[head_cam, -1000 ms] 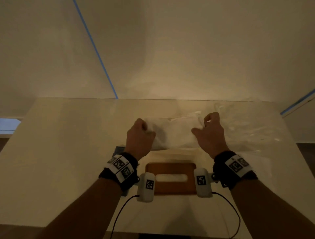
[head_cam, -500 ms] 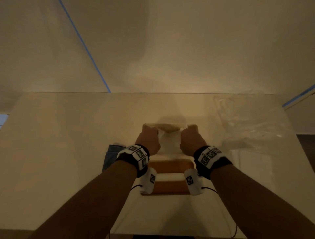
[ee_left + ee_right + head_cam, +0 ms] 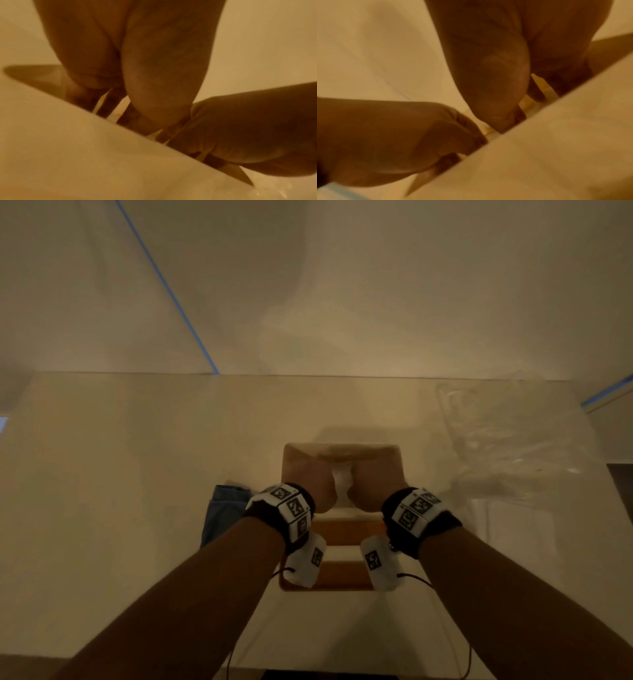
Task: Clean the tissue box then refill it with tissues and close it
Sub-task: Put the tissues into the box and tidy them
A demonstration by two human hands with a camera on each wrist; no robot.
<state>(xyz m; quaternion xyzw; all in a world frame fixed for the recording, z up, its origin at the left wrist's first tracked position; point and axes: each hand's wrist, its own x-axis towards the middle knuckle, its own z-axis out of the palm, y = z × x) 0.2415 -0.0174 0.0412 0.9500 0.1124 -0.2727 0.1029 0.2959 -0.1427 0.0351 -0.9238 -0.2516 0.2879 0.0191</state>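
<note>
The tan open-topped tissue box [image 3: 342, 447] stands mid-table. Both hands are sunk into it side by side. My left hand [image 3: 317, 487] and right hand [image 3: 371, 487] grip the white tissue stack [image 3: 342, 481], which shows as a strip between them. In the left wrist view the left hand's [image 3: 145, 81] fingers dip behind the box wall [image 3: 85, 148], their tips hidden. The right wrist view shows the right hand [image 3: 496, 67] the same way behind the wall [image 3: 556, 148]. The wooden lid [image 3: 342, 575] with its slot lies flat just nearer me.
A folded blue cloth [image 3: 222, 508] lies left of the box. Crumpled clear plastic wrapping [image 3: 507, 446] sits on the table's right side. The table's far edge meets a wall with blue tape lines [image 3: 171, 292]. Cables run off the near edge.
The hands brought the tissue stack toward me, squeezed it narrower and lowered it into the box. Both hands now sit deeper inside the box than half a second ago.
</note>
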